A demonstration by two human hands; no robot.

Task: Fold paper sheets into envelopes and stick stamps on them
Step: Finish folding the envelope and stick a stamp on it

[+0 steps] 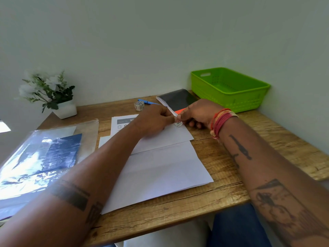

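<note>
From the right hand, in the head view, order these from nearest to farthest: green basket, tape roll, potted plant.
From the right hand:
1. Tape roll, just left, behind the left hand.
2. Green basket, back right by the wall.
3. Potted plant, far left corner of the table.

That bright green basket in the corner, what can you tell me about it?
The green basket looks like moulded plastic: rectangular, shallow, with rows of small holes in its walls and floor and a slot handle cut into its far end. It stands upright on the wooden desk at the far right, close to the wall. Nothing shows inside it, and neither hand touches it.
</note>
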